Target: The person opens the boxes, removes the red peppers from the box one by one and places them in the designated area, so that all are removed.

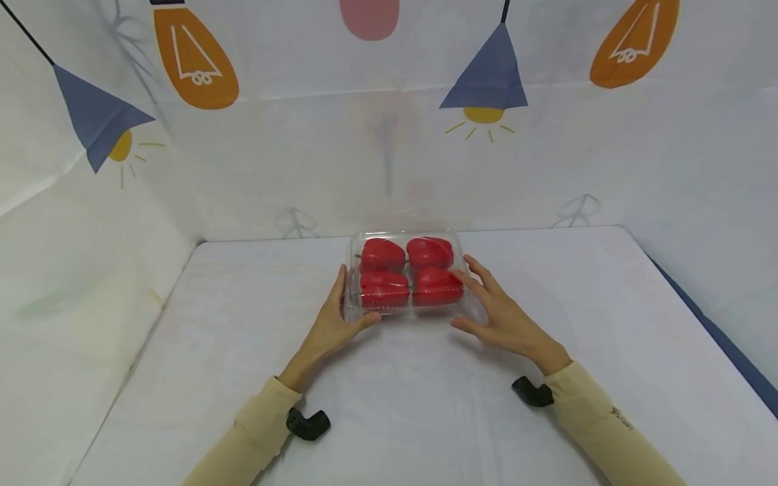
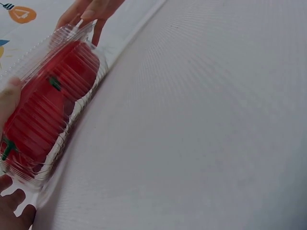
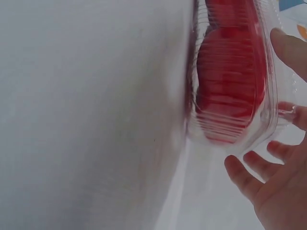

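Observation:
A clear plastic clamshell box (image 1: 405, 312) stands on the white table with several red bell peppers (image 1: 385, 289) inside, their green stems showing through the ribbed wall. Along its left end lies my left hand (image 1: 333, 324), fingers extended and thumb over the near left corner. The left wrist view has that thumb (image 2: 10, 96) against the lid and the other fingers spread beside the end. My right hand (image 1: 507, 320) is at the right end, its fingers spread, one fingertip overlapping the lid. In the right wrist view its lower fingers (image 3: 242, 177) stand just off the box's corner.
White cloth walls printed with lamps (image 1: 486, 74) and orange bulbs (image 1: 197, 61) rise behind and beside the table (image 1: 401, 405). The box sits near the table's back edge. Dark curved pieces (image 1: 308, 425) stick out at both sleeve cuffs.

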`<state>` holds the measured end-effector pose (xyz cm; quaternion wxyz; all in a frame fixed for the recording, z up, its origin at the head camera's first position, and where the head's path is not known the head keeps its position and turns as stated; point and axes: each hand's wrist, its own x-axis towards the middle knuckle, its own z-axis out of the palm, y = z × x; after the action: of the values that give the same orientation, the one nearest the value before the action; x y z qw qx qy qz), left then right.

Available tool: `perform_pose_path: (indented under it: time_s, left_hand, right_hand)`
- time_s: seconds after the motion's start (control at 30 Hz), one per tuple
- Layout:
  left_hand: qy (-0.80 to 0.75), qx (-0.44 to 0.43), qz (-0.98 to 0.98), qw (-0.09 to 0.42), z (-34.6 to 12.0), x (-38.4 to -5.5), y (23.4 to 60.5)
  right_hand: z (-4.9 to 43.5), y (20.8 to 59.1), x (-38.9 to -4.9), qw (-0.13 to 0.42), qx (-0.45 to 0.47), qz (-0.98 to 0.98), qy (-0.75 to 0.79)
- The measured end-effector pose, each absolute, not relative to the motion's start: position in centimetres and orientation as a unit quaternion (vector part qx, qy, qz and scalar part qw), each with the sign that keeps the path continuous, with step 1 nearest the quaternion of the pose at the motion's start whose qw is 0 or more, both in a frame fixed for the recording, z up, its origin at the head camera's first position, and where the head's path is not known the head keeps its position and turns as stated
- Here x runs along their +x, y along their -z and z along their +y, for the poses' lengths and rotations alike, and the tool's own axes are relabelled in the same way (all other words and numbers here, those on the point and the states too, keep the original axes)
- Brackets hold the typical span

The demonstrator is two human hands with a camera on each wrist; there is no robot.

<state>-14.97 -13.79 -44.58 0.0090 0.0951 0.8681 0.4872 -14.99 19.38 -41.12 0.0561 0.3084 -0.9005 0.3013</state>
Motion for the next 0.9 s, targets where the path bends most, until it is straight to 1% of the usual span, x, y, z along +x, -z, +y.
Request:
perform_pose_path:
  time_s: [0.3,0.5,0.73,0.9]
  left_hand:
    - [-0.487,0.096,0.868,0.001,-13.7,-15.1,44.6]
    - [-0.496,0.096,0.863,0.002,-13.6,-15.3,44.9]
    - [-0.503,0.093,0.859,0.003,-13.7,-15.2,45.2]
    - [-0.505,0.092,0.858,0.004,-13.7,-15.2,45.3]
  right_hand:
    - [18.5,41.0,-15.1,0.096,0.307,-0.908,-0.267]
    - [17.9,40.9,-15.1,0.092,0.284,-0.921,-0.249]
    - [17.5,40.6,-15.1,0.113,0.274,-0.926,-0.234]
    - [17.4,40.3,-15.1,0.111,0.268,-0.929,-0.228]
